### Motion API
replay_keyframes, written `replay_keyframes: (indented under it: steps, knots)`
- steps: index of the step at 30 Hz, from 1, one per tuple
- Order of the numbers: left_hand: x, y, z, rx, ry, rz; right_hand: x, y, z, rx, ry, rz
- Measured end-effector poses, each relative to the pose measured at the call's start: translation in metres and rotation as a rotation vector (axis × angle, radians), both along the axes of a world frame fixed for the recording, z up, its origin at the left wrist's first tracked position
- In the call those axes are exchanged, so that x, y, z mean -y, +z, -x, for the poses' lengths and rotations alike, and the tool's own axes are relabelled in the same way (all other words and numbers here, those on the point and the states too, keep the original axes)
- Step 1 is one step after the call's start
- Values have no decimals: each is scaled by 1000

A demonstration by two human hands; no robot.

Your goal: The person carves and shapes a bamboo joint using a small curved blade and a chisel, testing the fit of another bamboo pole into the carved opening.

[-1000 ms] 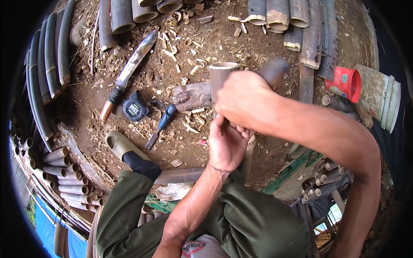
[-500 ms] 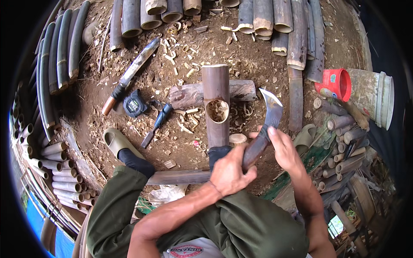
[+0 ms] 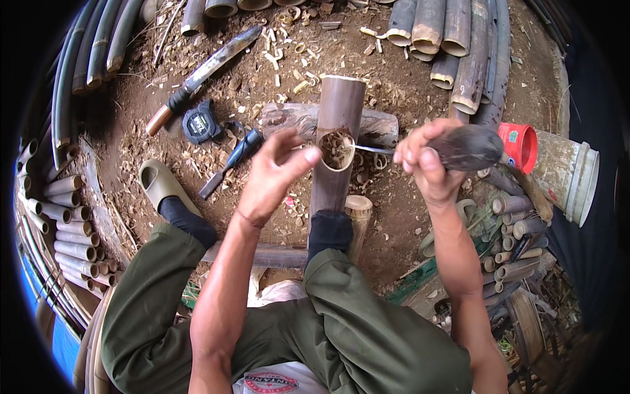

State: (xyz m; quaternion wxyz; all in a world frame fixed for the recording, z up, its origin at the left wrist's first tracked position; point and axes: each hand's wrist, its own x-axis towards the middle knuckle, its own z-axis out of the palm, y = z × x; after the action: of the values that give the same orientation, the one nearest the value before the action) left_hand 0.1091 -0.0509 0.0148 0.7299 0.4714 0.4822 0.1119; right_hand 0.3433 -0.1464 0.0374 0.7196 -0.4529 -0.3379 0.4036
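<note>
A brown bamboo tube (image 3: 340, 102) lies lengthwise ahead of me, with a round hole (image 3: 336, 151) cut in its upper side and shavings visible inside. My right hand (image 3: 430, 161) is closed on the dark wooden handle of a curved-blade knife (image 3: 375, 150). Its blade points left, seen nearly edge-on, and the tip meets the right rim of the hole. To the left of the hole hovers my left hand (image 3: 279, 171), open and holding nothing, thumb toward the tube. My foot in a dark sock (image 3: 330, 230) presses on the tube's near end.
A split log (image 3: 289, 119) lies crosswise under the tube. Left are a long knife (image 3: 203, 79), a tape measure (image 3: 201, 123) and a chisel (image 3: 230, 164). Red (image 3: 518, 146) and white (image 3: 571, 171) buckets stand right. Bamboo tubes (image 3: 79, 249) are stacked left; wood shavings litter the soil.
My left hand has let go of the knife handle and moved left, opening. My right hand has shifted onto the handle and turned the blade leftward to the hole.
</note>
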Motion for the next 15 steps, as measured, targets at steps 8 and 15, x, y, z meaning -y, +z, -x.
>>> replay_keyframes:
  steps: [8, 15]
  knots:
    - [58, -56, -25, 25, -54, 2, -13, -17, 12, 455, -84, 124]
    - [63, -75, -32, -6, -24, -41, -12, -21, 10, 462, -88, 75]
